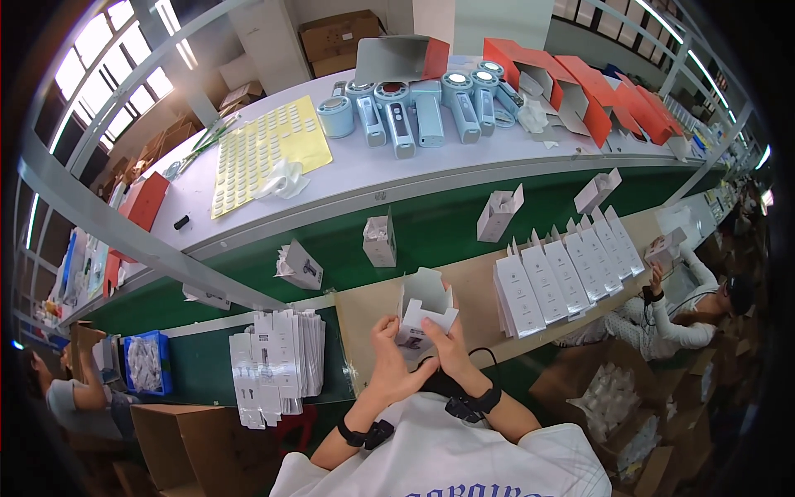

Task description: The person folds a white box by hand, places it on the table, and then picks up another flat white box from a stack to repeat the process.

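Observation:
Between my hands is a small white carton (418,335), upright with its top flaps open toward me and away. My left hand (391,358) closes on its left side, fingers curled against the wall and thumb apart. On its near right corner my right hand (450,348) grips, thumb on the front face. The carton's inside is only partly visible. Left of me lies a stack of flattened white cartons (277,364). To the right, a row of erected white cartons (563,277) stands on the tan work surface (476,306), top flaps raised.
Beyond runs a green belt (339,255) bearing spaced open cartons (379,242). A raised white shelf (356,170) holds light-blue handheld devices (429,116), orange boxes (584,91) and a yellow sticker sheet (269,149). A metal post (124,232) crosses at left. Co-workers (691,306) sit at both sides.

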{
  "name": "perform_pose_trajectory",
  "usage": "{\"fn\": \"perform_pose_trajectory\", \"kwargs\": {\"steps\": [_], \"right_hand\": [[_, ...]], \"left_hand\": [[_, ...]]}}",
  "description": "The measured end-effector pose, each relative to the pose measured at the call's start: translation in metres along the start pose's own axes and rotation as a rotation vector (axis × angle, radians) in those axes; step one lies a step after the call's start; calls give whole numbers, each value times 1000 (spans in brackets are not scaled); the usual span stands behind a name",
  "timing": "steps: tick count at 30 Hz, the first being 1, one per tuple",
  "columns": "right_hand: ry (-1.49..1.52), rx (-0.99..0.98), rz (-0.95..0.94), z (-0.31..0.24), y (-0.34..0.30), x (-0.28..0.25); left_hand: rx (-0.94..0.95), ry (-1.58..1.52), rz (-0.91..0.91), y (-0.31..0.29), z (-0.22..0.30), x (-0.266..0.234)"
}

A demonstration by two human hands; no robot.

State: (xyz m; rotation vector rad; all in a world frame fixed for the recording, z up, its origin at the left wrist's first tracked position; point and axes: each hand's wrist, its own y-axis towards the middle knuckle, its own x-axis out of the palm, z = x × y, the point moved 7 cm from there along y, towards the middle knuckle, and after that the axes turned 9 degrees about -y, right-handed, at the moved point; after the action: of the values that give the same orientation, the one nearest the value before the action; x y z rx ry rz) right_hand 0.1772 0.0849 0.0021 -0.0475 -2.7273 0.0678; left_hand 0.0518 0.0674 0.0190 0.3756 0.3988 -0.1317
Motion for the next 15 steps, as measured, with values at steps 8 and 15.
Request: {"fn": "perform_pose_trajectory", "kwargs": {"steps": [8,15], "right_hand": [[-17,-112,-97,-1,-8,4],[-51,23,107,10,-7,-7]], "left_hand": [[-181,-700,89,13,-11,4],[-151,-659,191,5,-12,10]]}}
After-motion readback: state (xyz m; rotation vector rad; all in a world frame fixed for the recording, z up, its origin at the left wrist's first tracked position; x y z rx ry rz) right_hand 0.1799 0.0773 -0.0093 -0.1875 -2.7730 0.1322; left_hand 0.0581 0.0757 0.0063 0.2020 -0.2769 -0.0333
